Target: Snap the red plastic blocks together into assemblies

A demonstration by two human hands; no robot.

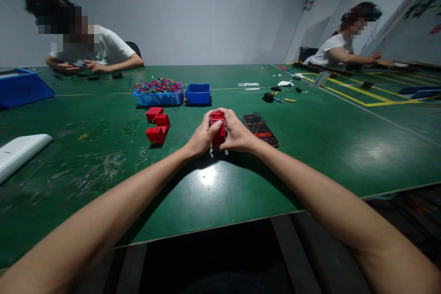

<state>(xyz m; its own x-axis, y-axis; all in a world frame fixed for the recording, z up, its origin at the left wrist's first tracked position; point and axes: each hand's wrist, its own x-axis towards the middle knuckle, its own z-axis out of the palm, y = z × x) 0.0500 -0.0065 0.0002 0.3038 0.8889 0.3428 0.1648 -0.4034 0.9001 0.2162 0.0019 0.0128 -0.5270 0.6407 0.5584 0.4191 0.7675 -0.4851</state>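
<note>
Green bench (327, 142), glossy, scuffed toward the left, before a pale wall (220, 14); one co-worker (112, 46) at far left, a second co-worker (332, 51) at far right. Left hand (200, 136) and right hand (237, 133) both curl around a red block (218, 137), between red pieces (156, 135) and a phone (260, 129).

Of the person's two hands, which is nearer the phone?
Right. The right hand is close beside the phone; the left hand is farther off, across the red block both hold.
</note>
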